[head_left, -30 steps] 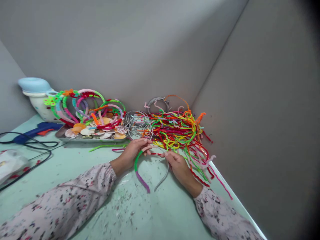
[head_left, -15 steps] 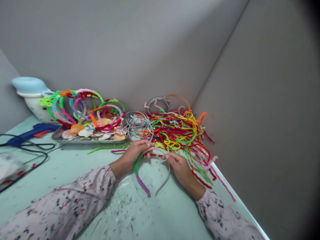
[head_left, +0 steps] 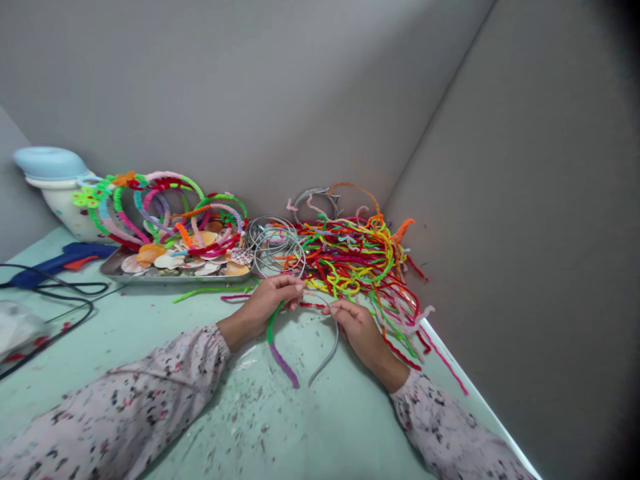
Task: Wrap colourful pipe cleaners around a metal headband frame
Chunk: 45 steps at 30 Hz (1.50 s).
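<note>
My left hand (head_left: 267, 304) and my right hand (head_left: 356, 327) both grip one thin headband (head_left: 326, 359) that arches between them over the pale green table (head_left: 280, 433). The headband's left leg is wrapped in green and purple fuzzy wire (head_left: 281, 359); its right leg is bare grey. A pink fuzzy wire runs between my fingertips along the top of the arch. Just beyond my hands lies a big tangle of coloured fuzzy wires (head_left: 360, 263).
Bare metal headbands (head_left: 274, 248) lie behind my left hand. A metal tray (head_left: 115, 269) holds shells and several wrapped headbands (head_left: 160, 207). At far left are a blue glue gun (head_left: 60, 261), black cables (head_left: 60, 313) and a white jar with blue lid (head_left: 53, 180). Grey walls close the corner.
Both hands stay on the headband with only slight finger shifts. The view has drifted a little, so everything sits slightly higher in the picture.
</note>
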Each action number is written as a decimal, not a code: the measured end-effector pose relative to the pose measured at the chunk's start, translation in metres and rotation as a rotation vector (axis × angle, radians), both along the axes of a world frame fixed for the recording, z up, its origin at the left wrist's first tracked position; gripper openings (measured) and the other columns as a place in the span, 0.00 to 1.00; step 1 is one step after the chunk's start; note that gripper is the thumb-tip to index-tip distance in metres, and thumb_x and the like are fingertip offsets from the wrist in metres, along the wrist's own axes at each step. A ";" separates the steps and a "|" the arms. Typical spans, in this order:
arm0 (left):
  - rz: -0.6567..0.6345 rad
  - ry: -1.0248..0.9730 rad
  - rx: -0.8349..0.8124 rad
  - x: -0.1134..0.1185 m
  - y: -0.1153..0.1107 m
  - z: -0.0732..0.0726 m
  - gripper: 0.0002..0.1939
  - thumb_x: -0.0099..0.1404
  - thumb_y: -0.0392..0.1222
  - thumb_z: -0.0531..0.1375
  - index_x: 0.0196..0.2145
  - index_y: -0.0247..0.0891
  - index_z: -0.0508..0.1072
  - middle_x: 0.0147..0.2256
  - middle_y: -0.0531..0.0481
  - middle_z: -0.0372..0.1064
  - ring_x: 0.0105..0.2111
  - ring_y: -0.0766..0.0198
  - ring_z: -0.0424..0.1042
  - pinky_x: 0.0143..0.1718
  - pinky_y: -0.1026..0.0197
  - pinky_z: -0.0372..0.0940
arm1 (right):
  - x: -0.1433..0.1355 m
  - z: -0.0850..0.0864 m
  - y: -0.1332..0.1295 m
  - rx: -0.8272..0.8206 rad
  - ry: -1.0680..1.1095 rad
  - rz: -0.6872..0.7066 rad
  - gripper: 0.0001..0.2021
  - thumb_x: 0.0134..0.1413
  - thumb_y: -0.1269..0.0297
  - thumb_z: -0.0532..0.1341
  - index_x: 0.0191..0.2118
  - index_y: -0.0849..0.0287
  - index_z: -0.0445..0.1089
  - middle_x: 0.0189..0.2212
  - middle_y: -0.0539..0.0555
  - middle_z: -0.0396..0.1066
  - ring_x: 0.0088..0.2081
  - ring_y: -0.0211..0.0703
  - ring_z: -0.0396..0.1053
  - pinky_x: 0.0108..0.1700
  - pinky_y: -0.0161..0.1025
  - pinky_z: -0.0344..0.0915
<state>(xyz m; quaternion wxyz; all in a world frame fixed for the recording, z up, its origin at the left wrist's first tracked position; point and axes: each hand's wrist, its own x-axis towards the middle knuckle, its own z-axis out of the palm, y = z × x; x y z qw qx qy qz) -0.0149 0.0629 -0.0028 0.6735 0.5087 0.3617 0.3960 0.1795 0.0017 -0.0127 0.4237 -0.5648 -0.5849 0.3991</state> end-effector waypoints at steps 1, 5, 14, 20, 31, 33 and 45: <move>-0.005 -0.005 -0.004 0.000 0.000 0.000 0.09 0.55 0.42 0.63 0.32 0.35 0.73 0.20 0.54 0.64 0.20 0.71 0.61 0.22 0.68 0.55 | 0.000 -0.001 0.000 0.000 0.000 0.001 0.11 0.52 0.62 0.55 0.32 0.59 0.74 0.15 0.45 0.57 0.19 0.37 0.52 0.23 0.34 0.49; -0.010 -0.037 -0.012 0.000 0.001 -0.004 0.09 0.55 0.42 0.63 0.32 0.35 0.73 0.20 0.54 0.65 0.20 0.72 0.61 0.22 0.68 0.54 | 0.000 -0.002 0.001 0.028 -0.010 -0.001 0.10 0.51 0.65 0.54 0.29 0.58 0.73 0.16 0.46 0.60 0.21 0.37 0.55 0.25 0.34 0.51; -0.032 -0.071 0.013 -0.001 0.001 -0.006 0.09 0.55 0.42 0.63 0.32 0.33 0.74 0.22 0.53 0.64 0.21 0.73 0.61 0.24 0.68 0.54 | -0.004 0.002 0.001 0.043 -0.033 -0.038 0.10 0.48 0.65 0.53 0.25 0.57 0.71 0.20 0.49 0.66 0.26 0.40 0.62 0.29 0.35 0.56; -0.050 -0.111 -0.009 -0.002 0.001 -0.005 0.08 0.55 0.38 0.62 0.34 0.32 0.73 0.22 0.53 0.65 0.21 0.72 0.62 0.24 0.68 0.55 | -0.004 0.002 0.001 0.061 -0.035 -0.065 0.11 0.49 0.65 0.53 0.26 0.59 0.72 0.24 0.50 0.70 0.28 0.41 0.64 0.31 0.36 0.58; -0.107 -0.207 -0.045 -0.005 0.003 -0.004 0.16 0.46 0.29 0.53 0.34 0.30 0.73 0.25 0.49 0.67 0.22 0.69 0.64 0.25 0.67 0.57 | -0.002 -0.003 0.000 0.034 -0.006 -0.116 0.11 0.51 0.62 0.54 0.28 0.60 0.72 0.17 0.47 0.62 0.24 0.38 0.60 0.27 0.34 0.55; -0.103 -0.209 -0.048 -0.005 0.003 -0.003 0.17 0.45 0.29 0.53 0.34 0.30 0.73 0.25 0.49 0.67 0.22 0.69 0.64 0.25 0.66 0.57 | -0.003 -0.003 0.000 0.034 -0.005 -0.115 0.12 0.52 0.62 0.54 0.28 0.60 0.72 0.17 0.47 0.61 0.24 0.39 0.60 0.27 0.34 0.55; -0.106 -0.115 -0.018 -0.003 0.001 0.001 0.10 0.54 0.36 0.57 0.35 0.31 0.73 0.25 0.49 0.68 0.23 0.68 0.65 0.26 0.66 0.58 | -0.002 -0.004 0.000 0.073 -0.075 -0.020 0.11 0.52 0.65 0.54 0.31 0.59 0.73 0.22 0.49 0.69 0.26 0.39 0.63 0.30 0.34 0.57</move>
